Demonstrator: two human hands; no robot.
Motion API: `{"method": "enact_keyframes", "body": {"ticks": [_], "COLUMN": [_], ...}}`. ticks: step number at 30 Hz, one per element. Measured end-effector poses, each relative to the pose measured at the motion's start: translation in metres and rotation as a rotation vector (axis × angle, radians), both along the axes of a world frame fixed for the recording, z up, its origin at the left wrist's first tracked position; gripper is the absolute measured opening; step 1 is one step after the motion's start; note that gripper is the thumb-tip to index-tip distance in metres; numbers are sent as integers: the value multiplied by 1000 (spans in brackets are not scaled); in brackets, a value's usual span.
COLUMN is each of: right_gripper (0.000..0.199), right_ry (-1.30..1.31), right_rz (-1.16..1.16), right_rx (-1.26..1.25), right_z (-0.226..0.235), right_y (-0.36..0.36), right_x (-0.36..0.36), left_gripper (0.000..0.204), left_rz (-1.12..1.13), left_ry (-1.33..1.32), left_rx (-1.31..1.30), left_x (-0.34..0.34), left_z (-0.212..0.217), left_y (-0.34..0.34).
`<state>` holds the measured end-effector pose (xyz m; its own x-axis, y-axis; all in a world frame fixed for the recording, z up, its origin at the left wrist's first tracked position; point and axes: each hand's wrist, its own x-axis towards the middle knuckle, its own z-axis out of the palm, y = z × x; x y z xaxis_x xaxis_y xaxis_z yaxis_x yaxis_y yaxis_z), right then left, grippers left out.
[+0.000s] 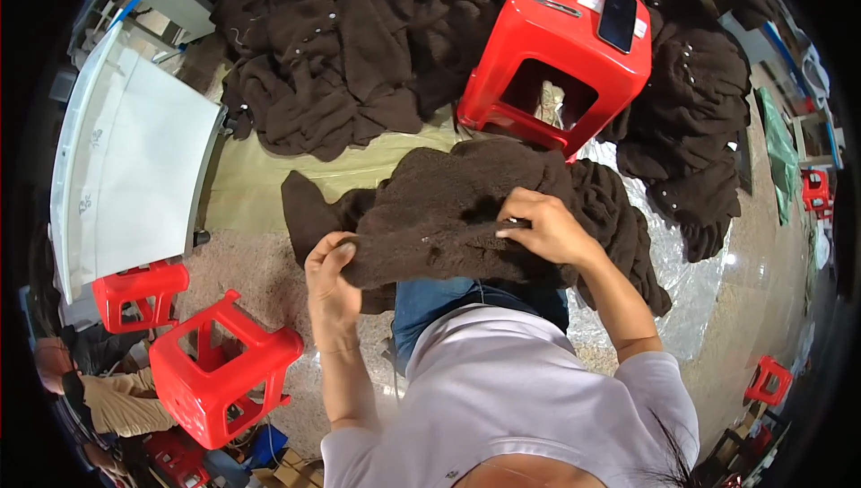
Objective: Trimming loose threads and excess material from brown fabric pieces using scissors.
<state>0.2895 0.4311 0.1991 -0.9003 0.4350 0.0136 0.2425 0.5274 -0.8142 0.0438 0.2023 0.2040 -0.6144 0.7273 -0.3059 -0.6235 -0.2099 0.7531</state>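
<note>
A dark brown fleecy garment [430, 196] lies across my lap, its folds spilling down on both sides. My left hand [332, 273] pinches its edge at the left, thumb on top. Farther right, my right hand [543, 226] grips the same edge between thumb and fingers, so the strip between both hands is stretched nearly level. The garment hides most of my thighs. Just beyond it stands a red plastic stool [502, 48], on which lie a black phone [617, 20] and a pair of small thread snips [556, 6].
Brown garments are heaped on plastic sheeting at the far side [332, 48] and right [686, 129]. A white bin [134, 165] stands at left. Nearer are a red stool lying tipped [224, 367] and another red stool [139, 295]. Another person's leg [126, 403] shows at lower left.
</note>
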Motion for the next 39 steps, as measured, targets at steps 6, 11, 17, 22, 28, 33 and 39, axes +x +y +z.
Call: {"method": "enact_keyframes", "body": {"ticks": [6, 11, 17, 22, 28, 33, 39], "right_gripper": [40, 51, 27, 26, 28, 28, 21], "right_ry": [233, 256, 582, 731, 701, 427, 356], "right_rz": [-259, -254, -62, -98, -112, 38, 226], "right_rx": [-162, 210, 609, 675, 543, -132, -184], "right_z": [22, 69, 70, 43, 23, 46, 48], "right_y": [2, -9, -57, -67, -74, -61, -48], "right_x": [31, 31, -13, -44, -49, -50, -56], "left_gripper": [17, 13, 12, 11, 16, 14, 11], "left_rz": [-57, 36, -103, -165, -118, -110, -173], "left_ry": [-57, -78, 323, 121, 124, 503, 734], "left_rx": [50, 26, -126, -9, 11, 7, -115], "left_x": [6, 16, 59, 71, 75, 65, 59], "left_z": [1, 22, 40, 33, 26, 18, 21], "left_y": [-2, 13, 40, 41, 40, 28, 21]}}
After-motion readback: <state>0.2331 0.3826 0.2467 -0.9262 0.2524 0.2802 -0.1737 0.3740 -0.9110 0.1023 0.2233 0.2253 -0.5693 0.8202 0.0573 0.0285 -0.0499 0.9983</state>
